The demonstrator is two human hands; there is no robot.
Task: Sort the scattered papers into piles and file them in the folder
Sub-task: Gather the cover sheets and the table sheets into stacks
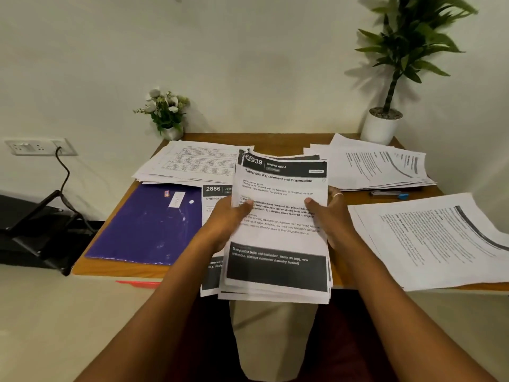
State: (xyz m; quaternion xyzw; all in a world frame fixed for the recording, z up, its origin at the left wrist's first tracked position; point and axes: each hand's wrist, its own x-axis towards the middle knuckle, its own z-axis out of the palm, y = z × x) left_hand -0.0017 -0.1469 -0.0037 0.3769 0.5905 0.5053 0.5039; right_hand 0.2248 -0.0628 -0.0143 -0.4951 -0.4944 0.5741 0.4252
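Paper stack (278, 238) gripped at side edges: left hand (228, 219), right hand (335, 216); overhangs table (115, 267).

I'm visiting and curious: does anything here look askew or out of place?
The stack held in the left hand and right hand has uneven edges and a crumpled top corner. The sheet numbered 2886 overhangs the desk's front edge, and a red pen lies at that edge.
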